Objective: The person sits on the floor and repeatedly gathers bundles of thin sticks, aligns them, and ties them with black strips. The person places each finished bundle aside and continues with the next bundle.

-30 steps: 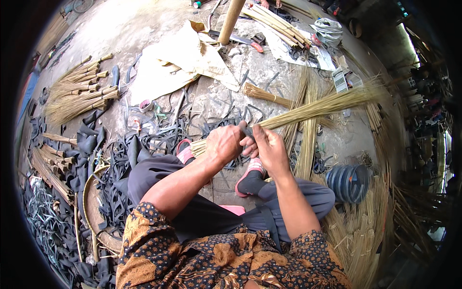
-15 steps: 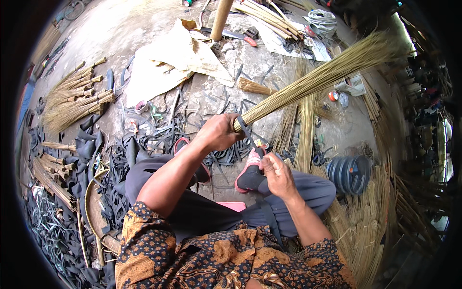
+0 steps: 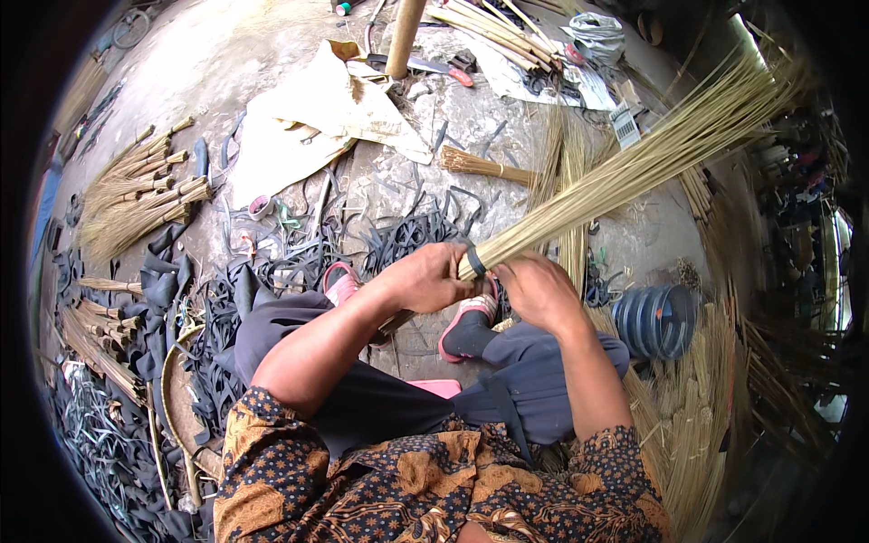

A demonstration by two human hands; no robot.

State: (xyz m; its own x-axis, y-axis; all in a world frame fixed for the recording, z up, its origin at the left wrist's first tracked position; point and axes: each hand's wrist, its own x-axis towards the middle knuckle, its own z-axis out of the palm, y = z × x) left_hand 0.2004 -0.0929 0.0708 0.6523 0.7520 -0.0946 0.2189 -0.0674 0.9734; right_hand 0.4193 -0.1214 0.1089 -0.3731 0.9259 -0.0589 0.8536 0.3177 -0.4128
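Note:
My left hand [image 3: 433,279] is closed round the butt end of a long bundle of thin broom sticks [image 3: 615,185]. The bundle slants up and away to the right, its loose tips fanning out at the far end. Close to the left hand, a dark rubber strip [image 3: 476,262] wraps the bundle. My right hand [image 3: 541,291] is up against the bundle beside this strip, fingers curled in at it; their tips are partly hidden behind the sticks.
Cut rubber strips [image 3: 412,242] litter the floor ahead, with scraps heaped at left. Tied stick bundles [image 3: 149,195] lie far left. A pale sack [image 3: 308,118] and a red-handled knife [image 3: 425,65] lie ahead. A clear ribbed plastic container [image 3: 654,321] and loose sticks [image 3: 688,416] are at right.
My right hand has moved up and in, from pulling the strip out below the bundle to the bundle itself. The strip now lies close round the sticks. My left hand has shifted slightly down.

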